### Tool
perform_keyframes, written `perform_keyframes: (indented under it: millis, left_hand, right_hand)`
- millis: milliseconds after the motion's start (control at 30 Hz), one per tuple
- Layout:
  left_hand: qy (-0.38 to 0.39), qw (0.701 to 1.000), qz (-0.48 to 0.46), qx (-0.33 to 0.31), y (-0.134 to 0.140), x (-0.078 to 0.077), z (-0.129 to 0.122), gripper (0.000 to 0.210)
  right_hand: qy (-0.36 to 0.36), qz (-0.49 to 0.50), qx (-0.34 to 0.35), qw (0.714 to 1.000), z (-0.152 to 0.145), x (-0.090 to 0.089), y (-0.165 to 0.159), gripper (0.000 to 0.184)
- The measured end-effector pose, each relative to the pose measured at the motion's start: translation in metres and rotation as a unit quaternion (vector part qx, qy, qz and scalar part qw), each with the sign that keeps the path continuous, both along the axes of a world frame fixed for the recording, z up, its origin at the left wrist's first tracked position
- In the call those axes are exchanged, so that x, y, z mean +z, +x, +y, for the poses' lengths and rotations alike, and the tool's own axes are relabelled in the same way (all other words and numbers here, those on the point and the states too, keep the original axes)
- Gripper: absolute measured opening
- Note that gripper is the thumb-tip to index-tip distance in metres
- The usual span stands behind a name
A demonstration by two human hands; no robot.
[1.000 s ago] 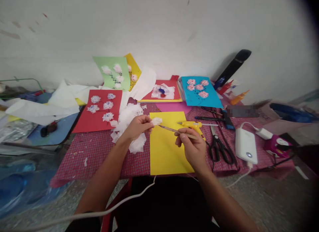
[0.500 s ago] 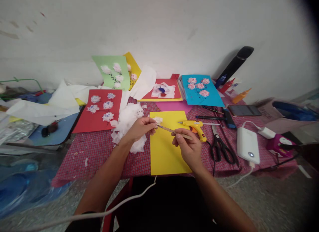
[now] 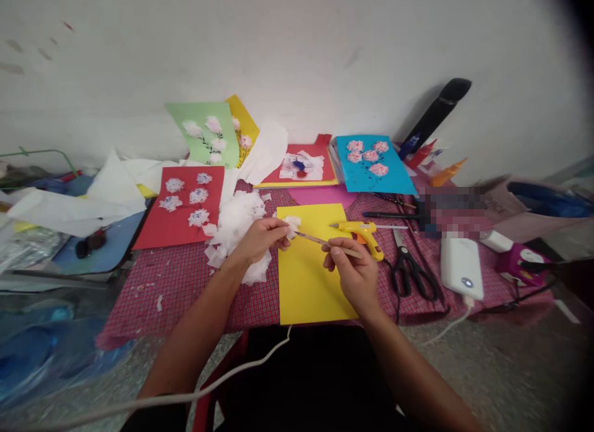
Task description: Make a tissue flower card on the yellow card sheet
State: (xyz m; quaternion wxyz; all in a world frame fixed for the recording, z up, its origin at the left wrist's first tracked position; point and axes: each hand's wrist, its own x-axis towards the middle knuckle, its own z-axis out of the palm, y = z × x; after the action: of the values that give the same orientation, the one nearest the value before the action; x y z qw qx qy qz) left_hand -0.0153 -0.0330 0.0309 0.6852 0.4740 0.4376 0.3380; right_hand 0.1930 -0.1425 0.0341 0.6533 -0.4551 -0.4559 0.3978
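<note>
My right hand [image 3: 355,271] grips a thin wooden paintbrush [image 3: 315,239], its narrow end pointing left at my other hand. The fingertips of my left hand [image 3: 264,240] are pinched on a small piece of white tissue paper [image 3: 291,229], close to the brush tip. Both hands are above a sheet of yellow paper [image 3: 310,289], with more white tissue near its top left corner. Left of that sheet is a loose heap of white tissue squares [image 3: 239,218], partly behind my left hand. A yellow glue gun [image 3: 364,231] lies over the sheet's right edge.
Black-handled scissors [image 3: 411,274] and a white power bank [image 3: 461,268] lie to the right. Cards with tissue flowers, one red [image 3: 158,224], one blue [image 3: 346,178], and a paint-stained white pad [image 3: 313,166] are around the back. A white cable [image 3: 241,370] crosses in front.
The brush tip has drawn slightly right, away from my left fingertips, and the tissue piece there shows more. The view has shifted a little.
</note>
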Motion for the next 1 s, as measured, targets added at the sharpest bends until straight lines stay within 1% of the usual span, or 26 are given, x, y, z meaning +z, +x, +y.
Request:
perform_keyframes:
  millis: [100, 333, 433, 600, 700, 833, 1000]
  left_hand:
    - [-0.007, 1.0, 0.003, 0.008, 0.001, 0.0, 0.0, 0.025]
    - [-0.033, 0.999, -0.006, 0.003, 0.004, 0.004, -0.002, 0.02]
    - [-0.038, 0.999, -0.015, 0.002, 0.003, 0.002, -0.002, 0.021]
    - [-0.007, 0.999, -0.007, -0.032, 0.0, -0.005, 0.0, 0.026]
    - [-0.003, 0.999, -0.001, -0.042, 0.0, -0.007, 0.0, 0.03]
    - [0.002, 0.998, -0.002, -0.06, 0.001, -0.005, -0.003, 0.031]
    - [0.013, 0.993, -0.008, -0.113, 0.004, -0.003, -0.009, 0.028]
  right_hand:
    - [-0.006, -0.002, -0.005, 1.0, 0.0, 0.001, -0.001, 0.013]
    - [-0.031, 0.008, 0.005, 0.999, 0.004, -0.001, -0.004, 0.017]
    - [-0.038, 0.026, 0.003, 0.999, 0.006, -0.004, -0.002, 0.019]
    - [-0.053, 0.077, 0.002, 0.996, 0.01, -0.013, 0.002, 0.018]
    - [-0.063, 0.115, -0.005, 0.991, 0.013, -0.017, 0.004, 0.018]
    - [-0.091, 0.163, -0.02, 0.982, 0.013, -0.016, 0.002, 0.02]
    - [-0.098, 0.172, -0.053, 0.979, 0.006, -0.015, 0.003, 0.02]
